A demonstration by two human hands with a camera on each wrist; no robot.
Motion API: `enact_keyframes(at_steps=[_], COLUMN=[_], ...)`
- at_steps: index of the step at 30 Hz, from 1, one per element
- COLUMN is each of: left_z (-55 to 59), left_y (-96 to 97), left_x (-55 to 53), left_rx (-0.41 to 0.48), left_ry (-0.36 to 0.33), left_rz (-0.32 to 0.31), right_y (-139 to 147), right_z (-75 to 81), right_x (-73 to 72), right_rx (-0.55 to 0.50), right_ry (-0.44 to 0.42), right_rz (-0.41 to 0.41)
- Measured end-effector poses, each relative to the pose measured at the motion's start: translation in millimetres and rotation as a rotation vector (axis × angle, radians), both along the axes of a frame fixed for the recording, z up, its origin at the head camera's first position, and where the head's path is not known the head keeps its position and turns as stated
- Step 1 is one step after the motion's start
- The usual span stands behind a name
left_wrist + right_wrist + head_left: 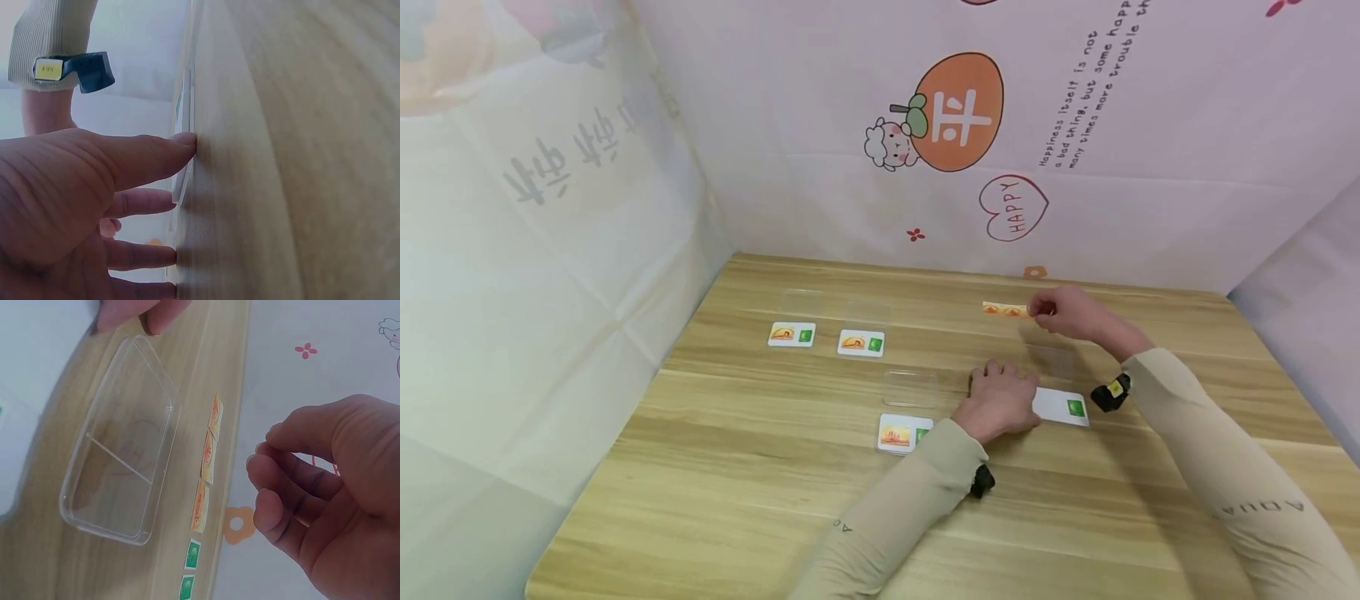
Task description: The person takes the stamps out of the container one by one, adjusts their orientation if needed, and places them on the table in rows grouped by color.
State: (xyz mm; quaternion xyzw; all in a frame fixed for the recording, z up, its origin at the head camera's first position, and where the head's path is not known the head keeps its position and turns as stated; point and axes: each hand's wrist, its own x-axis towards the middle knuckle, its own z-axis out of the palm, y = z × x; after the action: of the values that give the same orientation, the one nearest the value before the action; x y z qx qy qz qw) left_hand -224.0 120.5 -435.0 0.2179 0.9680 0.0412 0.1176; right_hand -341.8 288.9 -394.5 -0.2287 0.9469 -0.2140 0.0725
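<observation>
My left hand (1000, 398) grips a white card (1060, 408) with a green picture at its right end. In the left wrist view, the thumb is on the card's near edge and the other fingers reach past its far side. My right hand (1067, 312), fingers loosely curled, hovers by a row of small orange picture pieces (1003, 309). In the right wrist view, nothing shows between its fingertips; small green pieces (192, 553) continue the row. A clear plastic case (122, 456) with a thin cross line lies between card and row.
Finished-looking cards with orange and green pictures lie at left: one (792, 334), a second (861, 342) and a nearer one (904, 433) partly covered by the left sleeve. Another clear case (910, 388) lies behind the nearer card. A printed cloth (850, 208) hangs behind the wooden table (737, 517).
</observation>
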Motion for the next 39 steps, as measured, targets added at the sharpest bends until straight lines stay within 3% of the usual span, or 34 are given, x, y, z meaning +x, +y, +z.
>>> enact_keyframes(at_steps=[14,25,39], left_z=[-2.2,-0.8,0.8], left_y=[-1.8,-1.9,-2.4], left_x=[-0.6,-0.9,0.6], left_rx=[0.007,0.018,0.016], left_ry=[-0.002,0.020,0.008], left_rz=[-0.005,-0.018,-0.009], right_y=[10,30,35], right_z=[1.2,-8.5,-12.1], right_x=[25.3,40.4,68.2], right_rx=[0.028,0.020,0.013], right_ry=[0.081,0.053,-0.004], right_rz=[0.018,-0.008,-0.028])
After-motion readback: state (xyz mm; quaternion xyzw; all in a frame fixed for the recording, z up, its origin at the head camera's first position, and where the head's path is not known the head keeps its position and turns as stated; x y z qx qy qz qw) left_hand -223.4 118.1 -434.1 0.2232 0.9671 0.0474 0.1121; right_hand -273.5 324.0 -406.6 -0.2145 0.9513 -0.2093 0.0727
